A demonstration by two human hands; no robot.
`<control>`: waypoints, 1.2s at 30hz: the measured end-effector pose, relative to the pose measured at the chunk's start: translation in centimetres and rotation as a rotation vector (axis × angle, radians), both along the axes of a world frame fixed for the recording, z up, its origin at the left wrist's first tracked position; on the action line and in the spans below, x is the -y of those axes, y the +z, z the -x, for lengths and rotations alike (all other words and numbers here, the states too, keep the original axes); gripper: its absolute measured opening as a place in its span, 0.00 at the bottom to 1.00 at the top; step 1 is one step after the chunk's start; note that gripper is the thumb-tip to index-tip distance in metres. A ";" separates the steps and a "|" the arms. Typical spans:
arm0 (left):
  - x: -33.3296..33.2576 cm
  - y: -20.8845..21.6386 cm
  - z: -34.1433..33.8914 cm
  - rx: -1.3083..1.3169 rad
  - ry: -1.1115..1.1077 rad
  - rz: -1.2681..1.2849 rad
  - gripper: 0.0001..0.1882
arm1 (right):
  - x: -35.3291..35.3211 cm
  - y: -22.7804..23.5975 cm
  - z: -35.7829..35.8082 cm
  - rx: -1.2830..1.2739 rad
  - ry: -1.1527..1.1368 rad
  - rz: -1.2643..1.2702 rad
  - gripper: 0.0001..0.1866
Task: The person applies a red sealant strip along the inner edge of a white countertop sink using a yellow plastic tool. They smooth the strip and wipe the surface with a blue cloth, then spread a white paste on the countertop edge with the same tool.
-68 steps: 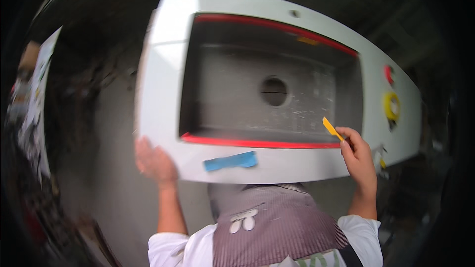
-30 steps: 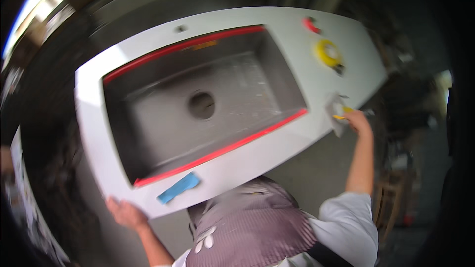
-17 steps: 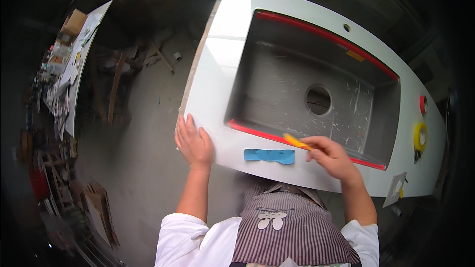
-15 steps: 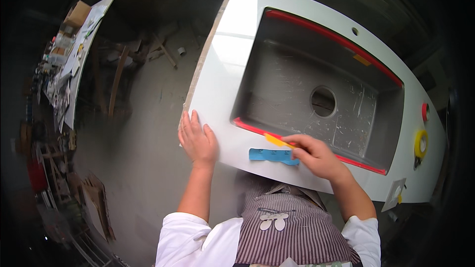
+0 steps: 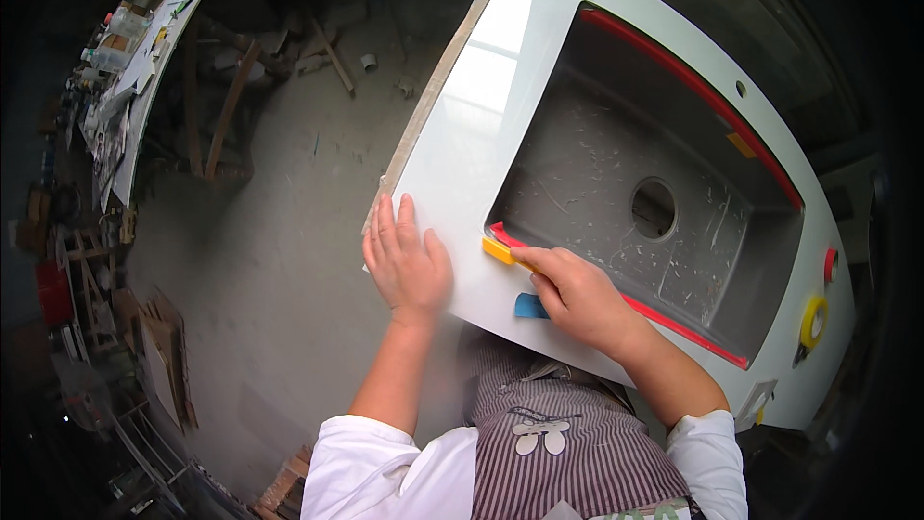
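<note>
My left hand [image 5: 408,265] lies flat on the white countertop [image 5: 452,169], fingers spread near its left edge. My right hand [image 5: 589,306] grips a small yellow scraper-like tool [image 5: 500,250], whose wide end touches the countertop beside the near left corner of the grey sink [image 5: 592,144]. Red tape [image 5: 688,332] runs along the sink's near rim, and its left end stands up slightly at that corner. More red tape [image 5: 674,67] lines the far rim, with a small yellow-orange piece [image 5: 741,144] on it. A blue strip [image 5: 529,305] lies partly hidden under my right hand.
On the countertop's right side sit a red tape roll [image 5: 831,265] and a yellow tape roll [image 5: 813,321]. A flat whitish piece [image 5: 757,404] is at the near right edge. Far left stands a cluttered table [image 5: 144,77]. Wood scraps [image 5: 332,58] lie on the floor.
My right hand has moved left along the near rim with the yellow tool, to the sink's corner. It now covers more of the blue strip. The view has shifted and turned slightly.
</note>
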State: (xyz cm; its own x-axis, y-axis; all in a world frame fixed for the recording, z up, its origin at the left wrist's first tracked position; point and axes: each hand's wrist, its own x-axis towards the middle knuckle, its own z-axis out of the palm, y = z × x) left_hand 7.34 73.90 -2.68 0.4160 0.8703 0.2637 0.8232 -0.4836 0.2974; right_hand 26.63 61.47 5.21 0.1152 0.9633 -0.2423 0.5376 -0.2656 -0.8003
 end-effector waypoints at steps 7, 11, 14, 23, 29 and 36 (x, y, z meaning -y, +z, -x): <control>0.0 0.1 0.0 -0.005 -0.003 0.022 0.29 | -0.5 -0.3 0.0 -0.004 -0.014 -0.034 0.17; 0.0 0.2 -0.1 -0.003 -0.002 0.020 0.29 | -0.7 0.6 -0.4 0.030 0.010 0.055 0.17; 0.0 0.2 -0.1 -0.004 -0.002 0.016 0.29 | -1.0 1.6 -0.8 0.096 0.042 0.094 0.16; 0.0 0.3 -0.1 -0.003 -0.004 0.016 0.30 | -1.5 3.1 -0.7 0.148 0.042 0.074 0.17; 0.1 0.2 -0.1 -0.005 -0.006 0.010 0.30 | -1.5 1.7 -0.1 0.176 0.051 0.038 0.19; 0.0 0.1 -0.1 -0.001 -0.002 0.009 0.30 | -1.4 2.7 -0.7 0.229 0.100 0.106 0.18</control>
